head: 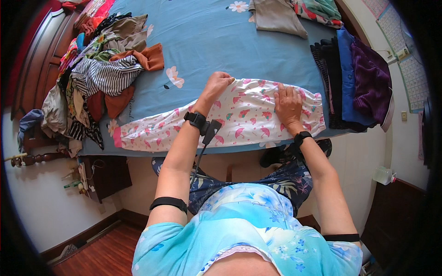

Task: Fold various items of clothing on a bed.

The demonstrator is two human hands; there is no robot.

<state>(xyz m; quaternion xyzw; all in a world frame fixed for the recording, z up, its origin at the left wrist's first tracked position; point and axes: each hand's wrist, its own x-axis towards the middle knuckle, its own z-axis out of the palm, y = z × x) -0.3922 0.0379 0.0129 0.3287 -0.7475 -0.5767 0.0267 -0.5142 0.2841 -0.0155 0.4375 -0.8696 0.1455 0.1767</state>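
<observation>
White pants with pink umbrella prints (pixel 238 120) lie sideways along the near edge of a bed with a blue sheet (pixel 207 45). Their pink cuff points left and the elastic waistband is at the right. My left hand (pixel 218 82) pinches the upper edge of the cloth between thumb and fingers, near the crotch. Flat on the fabric near the waistband rests my right hand (pixel 288 103), its fingers slightly apart and gripping nothing. Both wrists wear black straps.
A loose heap of clothes, with a striped garment (pixel 107 74) on it, lies at the left. Folded dark, blue (pixel 348 79) and purple garments (pixel 373 79) lie at the right. Folded beige pants (pixel 276 17) lie farther back. A dark wooden cabinet (pixel 114 176) stands below the bed edge.
</observation>
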